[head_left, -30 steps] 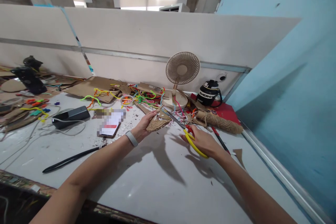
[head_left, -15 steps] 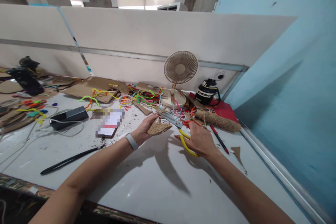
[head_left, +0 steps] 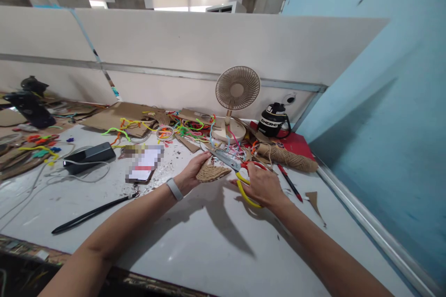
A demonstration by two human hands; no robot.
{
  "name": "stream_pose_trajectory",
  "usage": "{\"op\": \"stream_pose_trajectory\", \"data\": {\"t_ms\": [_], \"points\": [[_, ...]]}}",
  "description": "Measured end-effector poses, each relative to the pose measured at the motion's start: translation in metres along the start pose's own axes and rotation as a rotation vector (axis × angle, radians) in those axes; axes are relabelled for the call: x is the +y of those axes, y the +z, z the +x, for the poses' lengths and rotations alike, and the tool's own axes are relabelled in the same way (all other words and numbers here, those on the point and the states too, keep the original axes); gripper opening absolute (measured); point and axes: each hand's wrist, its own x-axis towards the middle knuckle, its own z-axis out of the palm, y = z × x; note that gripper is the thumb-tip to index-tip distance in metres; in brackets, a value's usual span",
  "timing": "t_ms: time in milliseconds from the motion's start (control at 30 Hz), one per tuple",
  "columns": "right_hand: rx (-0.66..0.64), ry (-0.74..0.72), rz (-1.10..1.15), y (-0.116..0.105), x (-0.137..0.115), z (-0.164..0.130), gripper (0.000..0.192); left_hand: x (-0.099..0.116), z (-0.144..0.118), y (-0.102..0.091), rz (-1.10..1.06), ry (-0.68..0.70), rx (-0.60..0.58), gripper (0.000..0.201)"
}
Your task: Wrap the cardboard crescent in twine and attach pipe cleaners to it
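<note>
My left hand holds a small twine-wrapped cardboard piece just above the white desk. My right hand grips scissors with yellow and red handles; their blades point left toward the top edge of the twine-wrapped piece. A grey band sits on my left wrist. A roll of jute twine lies just behind my right hand.
A small beige fan and a black jug stand at the back wall. Coloured pipe cleaners and cardboard scraps litter the back. A phone, a black power bank, a black strap and a red pen lie around.
The scissors and my right hand have moved left and closer to the twine-wrapped piece, with the blades lower over its top edge. My left hand has stayed almost still.
</note>
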Motion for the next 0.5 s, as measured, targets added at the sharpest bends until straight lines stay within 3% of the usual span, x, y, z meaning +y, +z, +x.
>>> {"op": "stream_pose_trajectory", "data": {"t_ms": [200, 500], "points": [[0.004, -0.001, -0.037, 0.002, -0.003, -0.001, 0.065, 0.000, -0.003, 0.003, -0.013, -0.040, 0.049, 0.007], [-0.115, 0.006, 0.015, 0.002, -0.008, -0.002, 0.066, -0.007, 0.012, -0.013, 0.031, -0.016, 0.011, 0.011]]}}
